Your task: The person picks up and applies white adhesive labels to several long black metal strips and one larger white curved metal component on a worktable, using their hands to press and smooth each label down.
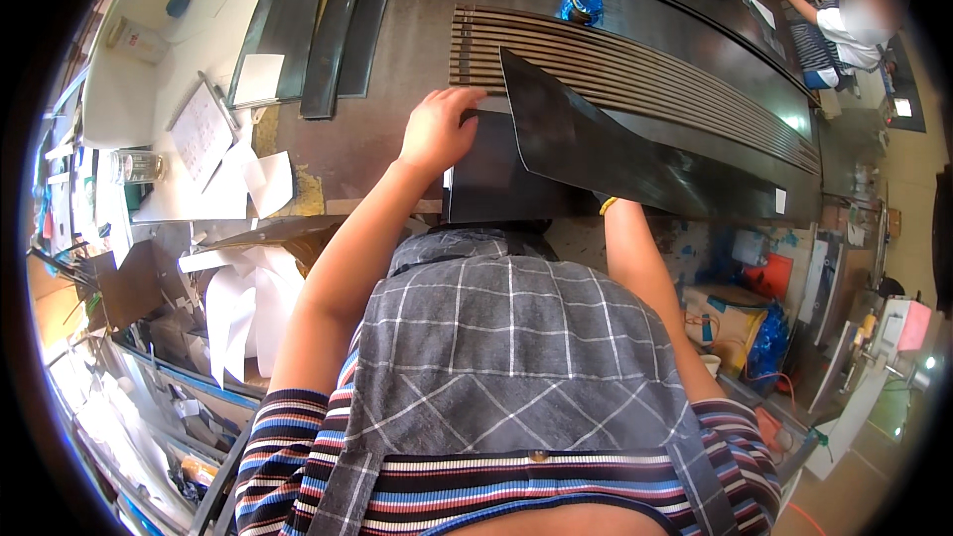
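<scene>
My left hand (440, 129) rests at the upper left corner of a flat black sheet (488, 174) lying at the table's near edge. Its fingers are stretched toward the ends of several long brown strips (486, 40), with the thumb apart. A second glossy black sheet (620, 149) is raised and tilted above, bowed along its length, with a small white label at its right end. My right forearm reaches up under this raised sheet. A yellow band shows at the wrist, while the sheet covers my right hand, so its grip is hidden.
Long dark panels (342, 30) lie at the far left of the table (427, 0). A blue plastic-wrapped roll (581, 6) stands beyond the strips. Papers (204, 129) and a glass jar (139, 167) sit on the left. Another person (844, 35) works at the far right.
</scene>
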Tool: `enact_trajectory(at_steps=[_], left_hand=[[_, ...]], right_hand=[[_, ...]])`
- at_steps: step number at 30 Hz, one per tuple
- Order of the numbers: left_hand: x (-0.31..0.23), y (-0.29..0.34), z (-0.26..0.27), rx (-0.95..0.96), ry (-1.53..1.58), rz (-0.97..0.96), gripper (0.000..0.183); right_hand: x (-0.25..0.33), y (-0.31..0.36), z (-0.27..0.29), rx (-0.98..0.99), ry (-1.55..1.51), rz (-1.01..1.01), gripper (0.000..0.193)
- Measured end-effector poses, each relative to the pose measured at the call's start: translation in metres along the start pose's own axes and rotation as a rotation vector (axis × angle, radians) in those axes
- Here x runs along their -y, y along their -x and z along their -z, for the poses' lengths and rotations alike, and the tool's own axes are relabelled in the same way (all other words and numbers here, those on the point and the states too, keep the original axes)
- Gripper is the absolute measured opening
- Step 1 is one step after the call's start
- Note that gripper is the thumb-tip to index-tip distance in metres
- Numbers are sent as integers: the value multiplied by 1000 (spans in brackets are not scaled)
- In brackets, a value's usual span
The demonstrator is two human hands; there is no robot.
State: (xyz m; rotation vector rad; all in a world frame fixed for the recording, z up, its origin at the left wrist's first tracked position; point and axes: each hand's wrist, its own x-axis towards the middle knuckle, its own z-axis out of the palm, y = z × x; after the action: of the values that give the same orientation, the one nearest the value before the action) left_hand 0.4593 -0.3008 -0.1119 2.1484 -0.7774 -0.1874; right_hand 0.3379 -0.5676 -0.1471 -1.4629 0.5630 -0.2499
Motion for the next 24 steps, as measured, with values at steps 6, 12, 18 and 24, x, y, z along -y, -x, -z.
enact_trajectory(at_steps=[6,12,18,24], left_hand=[[4,18,-1,270,1457,598,33],[9,40,-22,252,1572,575,33],[-17,41,-27,262,1873,668,34],[-7,44,-36,36,1735,680,32]], right_hand=[[3,1,2,1,-8,-6,14],[4,0,2,7,2,0,14],[2,0,3,15,6,-1,14],[4,5,3,20,13,0,14]])
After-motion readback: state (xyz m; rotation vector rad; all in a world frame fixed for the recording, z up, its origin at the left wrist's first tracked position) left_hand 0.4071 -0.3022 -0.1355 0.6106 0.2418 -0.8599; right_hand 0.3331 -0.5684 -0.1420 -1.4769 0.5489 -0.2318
